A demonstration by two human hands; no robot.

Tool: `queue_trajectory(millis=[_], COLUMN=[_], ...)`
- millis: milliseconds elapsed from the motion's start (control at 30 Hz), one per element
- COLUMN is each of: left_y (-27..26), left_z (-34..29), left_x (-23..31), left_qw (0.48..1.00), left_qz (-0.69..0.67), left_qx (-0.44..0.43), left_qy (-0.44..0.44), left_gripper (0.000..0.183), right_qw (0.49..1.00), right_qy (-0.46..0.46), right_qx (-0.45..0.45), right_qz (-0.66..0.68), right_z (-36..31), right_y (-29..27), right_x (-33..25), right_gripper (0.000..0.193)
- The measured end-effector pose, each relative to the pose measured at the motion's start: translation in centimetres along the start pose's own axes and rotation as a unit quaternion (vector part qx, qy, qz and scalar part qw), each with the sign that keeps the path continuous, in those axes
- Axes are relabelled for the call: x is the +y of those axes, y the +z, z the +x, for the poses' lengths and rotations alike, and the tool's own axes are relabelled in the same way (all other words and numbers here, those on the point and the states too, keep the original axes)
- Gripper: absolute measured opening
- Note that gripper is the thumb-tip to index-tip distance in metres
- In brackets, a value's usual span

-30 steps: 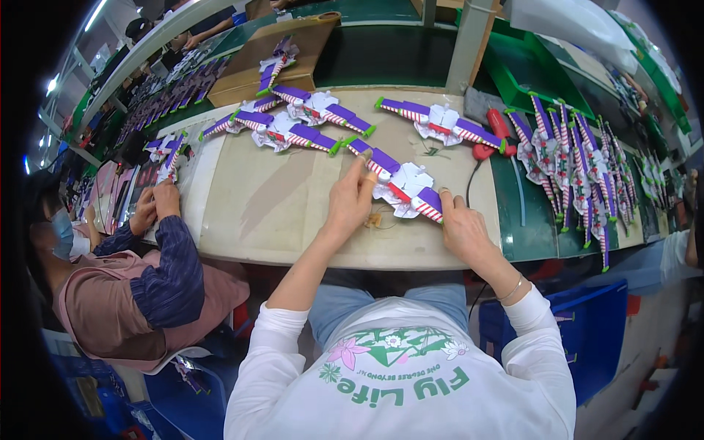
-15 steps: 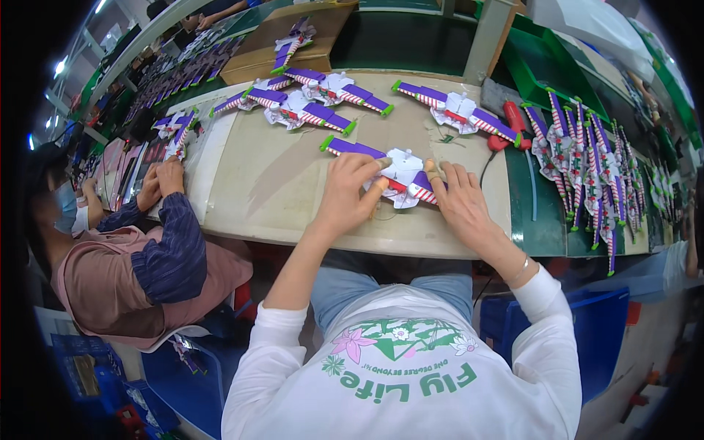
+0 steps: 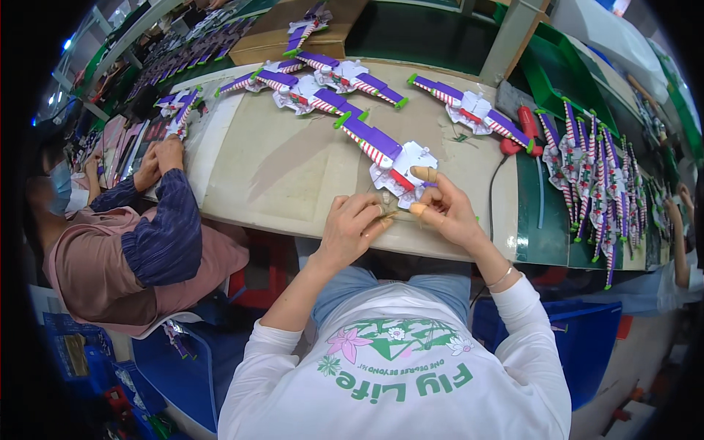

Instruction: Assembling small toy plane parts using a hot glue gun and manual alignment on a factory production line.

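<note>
A toy wing assembly (image 3: 378,141), with a white centre, purple panels, red-and-white striped edges and green tips, lies slanted on the table before me. Just below its white centre, my left hand (image 3: 350,229) pinches what looks like a thin wire at the fingertips. My right hand (image 3: 453,214) is closed at the near end of the assembly, its thumb by the same wire and its index finger along the white part. Finger covers show on several of my fingertips. The assembly's near wing is mostly hidden by my right hand.
Similar wing assemblies (image 3: 304,94) lie at the back left, and another wing assembly (image 3: 469,110) at the back right beside a red hand tool (image 3: 526,125) with a cable. Many more wing assemblies (image 3: 587,161) are stacked at the right. A co-worker (image 3: 139,264) sits at the left.
The wing assembly has turned clockwise, its far wing now pointing up and left. My hands have come closer together and nearer to me, off the wings and onto the wire.
</note>
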State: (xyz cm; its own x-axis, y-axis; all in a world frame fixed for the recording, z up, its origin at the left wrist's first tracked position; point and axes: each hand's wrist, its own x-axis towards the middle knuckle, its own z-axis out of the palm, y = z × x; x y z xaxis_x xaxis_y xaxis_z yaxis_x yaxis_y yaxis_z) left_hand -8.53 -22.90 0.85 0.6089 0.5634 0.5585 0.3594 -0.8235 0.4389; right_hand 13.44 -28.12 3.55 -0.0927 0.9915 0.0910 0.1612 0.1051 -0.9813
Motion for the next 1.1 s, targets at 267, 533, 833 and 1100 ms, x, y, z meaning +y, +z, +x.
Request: queue_trajectory(millis=[267, 533, 833, 1100], left_y=[1.2, 2.5, 3.1, 3.1], left_z=[1.3, 1.8, 2.1, 1.8], left_x=[2.1, 1.5, 1.9, 1.6], left_qw=[0.899, 0.835, 0.931, 0.986], left_qz=[-0.385, -0.469, -0.273, -0.061], left_qx=[-0.007, -0.038, 0.105, 0.105], left_qy=[-0.211, -0.285, -0.217, -0.110], left_gripper=[0.007, 0.012, 0.035, 0.017], right_qw=[0.961, 0.977, 0.995, 0.985], right_qy=[-0.037, -0.106, 0.059, 0.115], right_qx=[0.103, 0.069, 0.051, 0.012], right_qz=[-0.254, -0.171, 0.061, 0.127], right_z=[-0.5, -0.2, 0.8, 1.5], right_y=[2.1, 0.6, 0.3, -0.7], right_x=[-0.1, -0.9, 0.1, -0.6], right_gripper=[0.059, 0.049, 0.013, 0.007])
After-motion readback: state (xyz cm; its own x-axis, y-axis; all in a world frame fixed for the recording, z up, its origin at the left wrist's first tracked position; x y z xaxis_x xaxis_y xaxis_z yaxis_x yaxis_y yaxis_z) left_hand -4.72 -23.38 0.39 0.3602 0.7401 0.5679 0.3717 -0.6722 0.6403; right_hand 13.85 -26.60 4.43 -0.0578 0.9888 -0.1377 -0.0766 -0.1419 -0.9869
